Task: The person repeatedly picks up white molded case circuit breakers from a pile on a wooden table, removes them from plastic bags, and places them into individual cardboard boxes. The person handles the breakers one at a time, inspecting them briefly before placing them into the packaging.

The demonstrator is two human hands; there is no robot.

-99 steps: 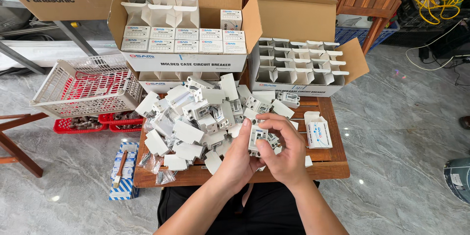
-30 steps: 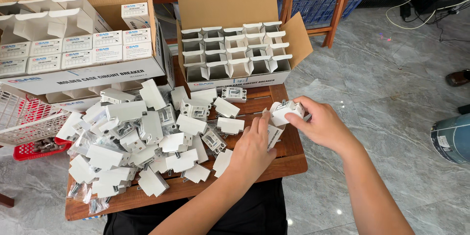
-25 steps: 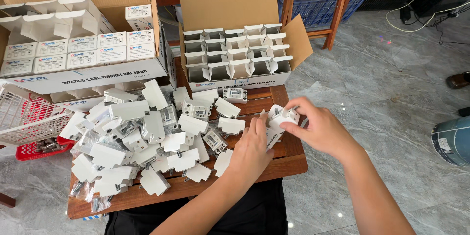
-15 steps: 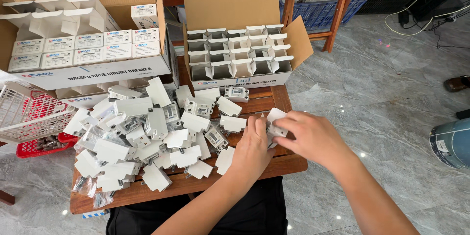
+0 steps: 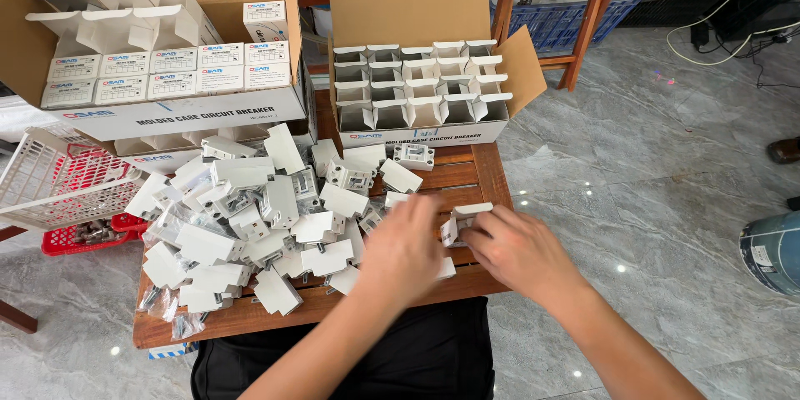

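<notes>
Head view, centre-lower frame: right hand [image 5: 521, 254] fingers clamped on a small white carton [image 5: 463, 221] just right of centre, over the wooden table [image 5: 467, 175]; left hand [image 5: 404, 250] sits just beside it w/ fingers curled, blurred, can't tell what it grips. Pile of white parts [image 5: 250, 217] fills centre-left; open cardboard box w/ dividers [image 5: 417, 83] at top centre, 2nd box of small packs [image 5: 167, 67] upper left, white basket [image 5: 50, 187] at left edge.

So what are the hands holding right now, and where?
The right hand pinches a small white box by its near end; the left hand touches its left side.
</notes>
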